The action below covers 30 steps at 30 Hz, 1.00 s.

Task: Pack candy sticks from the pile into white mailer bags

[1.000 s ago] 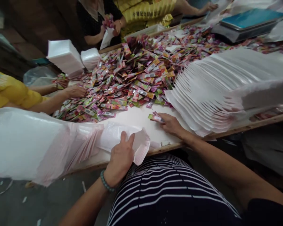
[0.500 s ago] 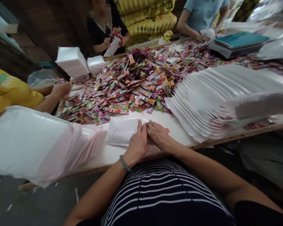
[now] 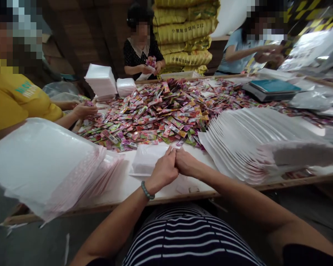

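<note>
A flat white plastic packet (image 3: pixel 147 159) lies on the white tabletop in front of me. My left hand (image 3: pixel 165 168), with a beaded bracelet at the wrist, has its fingers closed on the packet's right end. Right against it, my right hand (image 3: pixel 186 162) is closed at the same end, its fingertips touching the left ones. What exactly the right fingers grip is hidden. Just beyond the packet spreads a large heap of small colourful sachets (image 3: pixel 158 114).
Stacks of white bags flank my hands, one on the left (image 3: pixel 41 159) and a fanned one on the right (image 3: pixel 255 140). A scale (image 3: pixel 274 87) stands at the back right. White blocks of sheets (image 3: pixel 101 81) stand back left. Three people work around the table.
The view has tilted up. My right hand's fingers, flat on the packet's end before, are now curled in against my left hand. The person at the back right has raised their hands.
</note>
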{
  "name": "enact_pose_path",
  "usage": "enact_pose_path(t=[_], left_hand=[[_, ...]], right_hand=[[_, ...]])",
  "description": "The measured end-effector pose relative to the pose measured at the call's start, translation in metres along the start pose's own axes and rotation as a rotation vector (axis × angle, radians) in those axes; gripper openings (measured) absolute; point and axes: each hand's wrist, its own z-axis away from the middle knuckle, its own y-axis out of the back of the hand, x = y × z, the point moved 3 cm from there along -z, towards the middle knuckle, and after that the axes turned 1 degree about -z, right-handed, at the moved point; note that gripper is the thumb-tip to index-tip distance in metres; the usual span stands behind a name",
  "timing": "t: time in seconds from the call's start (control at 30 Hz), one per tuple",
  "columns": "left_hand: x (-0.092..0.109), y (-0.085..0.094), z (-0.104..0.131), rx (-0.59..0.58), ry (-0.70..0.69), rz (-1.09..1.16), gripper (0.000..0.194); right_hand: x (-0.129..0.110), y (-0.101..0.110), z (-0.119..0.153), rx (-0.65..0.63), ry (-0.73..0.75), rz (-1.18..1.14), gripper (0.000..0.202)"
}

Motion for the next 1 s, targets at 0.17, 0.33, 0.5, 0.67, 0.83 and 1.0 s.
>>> enact_pose_path(t=[0.17, 0.33, 0.5, 0.67, 0.83, 1.0], left_hand=[[0.002, 0.044, -0.003, 0.059, -0.002, 0.497, 0.054], [0.019, 0.093, 0.01, 0.119, 0.027, 0.864, 0.062], [0.013, 0.085, 0.011, 0.165, 0.08, 0.968, 0.07], [0.007, 0.069, 0.011, 0.237, 0.148, 0.893, 0.062], [-0.01, 0.079, 0.016, 0.363, 0.053, 0.668, 0.097], [-0.068, 0.075, -0.023, 0.251, -0.206, 0.391, 0.117]], right_hand=[[0.007, 0.09, -0.005, -0.072, 0.285, -0.354, 0.028], [-0.007, 0.179, 0.02, 0.336, 0.442, -0.314, 0.03], [-0.018, 0.139, 0.021, 0.42, 0.434, -0.036, 0.011], [0.005, 0.104, 0.023, 0.428, 0.209, 0.021, 0.026], [0.03, 0.103, 0.035, 0.371, 0.221, -0.082, 0.031], [0.036, 0.103, 0.045, 0.442, 0.296, -0.316, 0.018]])
